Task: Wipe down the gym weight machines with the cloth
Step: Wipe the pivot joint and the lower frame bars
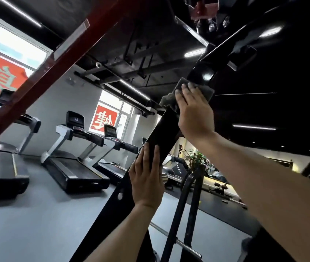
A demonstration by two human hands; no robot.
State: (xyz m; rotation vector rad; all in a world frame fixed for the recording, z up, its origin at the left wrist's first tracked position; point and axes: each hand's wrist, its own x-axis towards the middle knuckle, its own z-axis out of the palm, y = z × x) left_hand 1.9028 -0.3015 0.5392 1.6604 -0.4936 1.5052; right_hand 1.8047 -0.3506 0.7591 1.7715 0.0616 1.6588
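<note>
A black upright post (pixel 166 129) of the weight machine slants up through the middle of the view. A grey cloth (pixel 168 100) is laid over the post high up. My right hand (pixel 195 114) presses the cloth against the post, fingers pointing upward over it; the thumb is hidden. Lower on the same post, my left hand (pixel 146 176) rests flat on the black surface with straight fingers. A bolted black bracket (pixel 242 55) and crossbeams sit just above the cloth.
A red frame beam (pixel 59 59) crosses diagonally at the upper left. Three treadmills (pixel 74 167) stand in a row by the windows on the left. A thin black bar (pixel 186 201) and a chrome barbell (pixel 177 241) are right of the post, low down.
</note>
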